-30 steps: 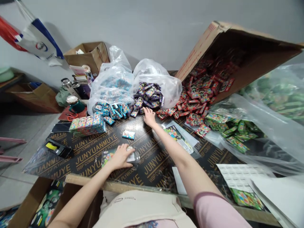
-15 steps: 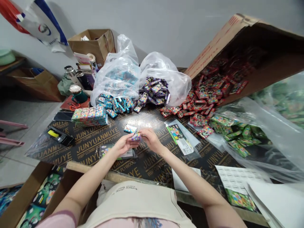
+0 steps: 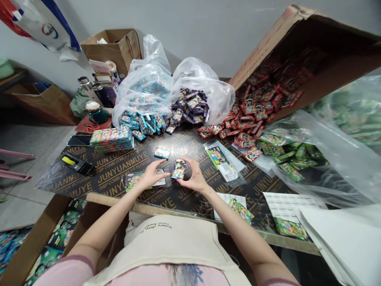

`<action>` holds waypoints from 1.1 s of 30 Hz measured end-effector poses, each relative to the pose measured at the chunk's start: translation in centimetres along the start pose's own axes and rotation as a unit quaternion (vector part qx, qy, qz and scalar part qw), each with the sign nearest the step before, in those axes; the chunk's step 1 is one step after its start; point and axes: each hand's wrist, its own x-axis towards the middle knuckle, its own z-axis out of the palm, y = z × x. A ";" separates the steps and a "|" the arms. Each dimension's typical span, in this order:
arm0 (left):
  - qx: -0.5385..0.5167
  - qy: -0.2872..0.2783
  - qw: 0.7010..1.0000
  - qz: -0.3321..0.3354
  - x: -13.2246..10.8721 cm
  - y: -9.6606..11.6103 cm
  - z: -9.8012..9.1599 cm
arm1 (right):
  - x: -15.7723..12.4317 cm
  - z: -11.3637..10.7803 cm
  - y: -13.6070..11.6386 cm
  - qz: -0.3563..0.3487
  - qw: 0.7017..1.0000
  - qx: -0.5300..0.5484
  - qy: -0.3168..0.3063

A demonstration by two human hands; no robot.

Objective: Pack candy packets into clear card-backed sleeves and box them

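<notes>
My right hand [image 3: 195, 175] grips a small purple candy box [image 3: 178, 169] between thumb and fingers, its printed face upward. Just left of it, my left hand [image 3: 152, 174] is open, thumb and fingers apart, with nothing in its grasp. Beyond the left fingertips a small blue box [image 3: 162, 153] lies on the dark plywood table [image 3: 119, 176]. Under and beside the left hand is a flat printed card in a clear sleeve [image 3: 134, 179], partly covered by that hand. A similar green and white card in a sleeve [image 3: 222, 161] lies to the right of my right hand.
Plastic bags spill blue boxes [image 3: 144, 124] and purple boxes [image 3: 193, 106] at the back. Red boxes [image 3: 253, 115] pour from a tilted carton [image 3: 256, 55]; green packets [image 3: 293, 157] lie right. A stack of boxes [image 3: 111, 138] and a tape dispenser [image 3: 76, 163] stand left.
My left hand has come off the purple box and moved slightly left. My right hand now holds that box alone, turned face up. The whole view has shifted a little.
</notes>
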 end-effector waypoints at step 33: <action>0.341 -0.155 0.915 0.149 -1.3 -1.2 -2.5 | -2.2 2.8 0.8 0.065 0.992 0.017 -0.106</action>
